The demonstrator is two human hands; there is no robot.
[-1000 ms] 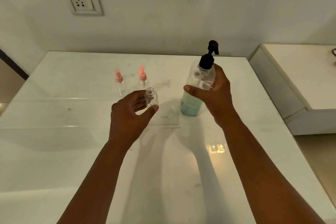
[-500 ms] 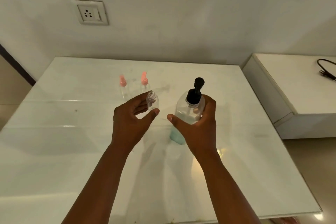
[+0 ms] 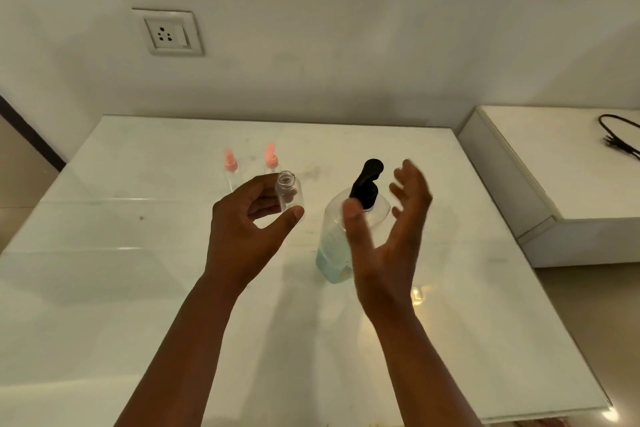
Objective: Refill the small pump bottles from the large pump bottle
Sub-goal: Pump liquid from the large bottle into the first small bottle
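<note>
My left hand (image 3: 247, 229) holds a small clear bottle (image 3: 289, 192) upright above the table, its neck uncapped. To its right the large clear bottle (image 3: 334, 246) with a black pump head (image 3: 367, 184) stands on the white table (image 3: 104, 288), with a little blue-green liquid at its bottom. My right hand (image 3: 388, 239) is open just in front of and beside the large bottle, fingers spread and blurred, not gripping it. Two small bottles with pink pump tops (image 3: 231, 163) (image 3: 271, 158) stand behind my left hand.
The table meets a white wall with a socket plate (image 3: 168, 32). A lower white surface (image 3: 554, 163) at the right carries a black cable (image 3: 620, 135). The table's right and front edges are close to my arms.
My right hand brought the large bottle down from the air, set it on the table closer to my left hand, and let go of it. My left hand kept the small bottle.
</note>
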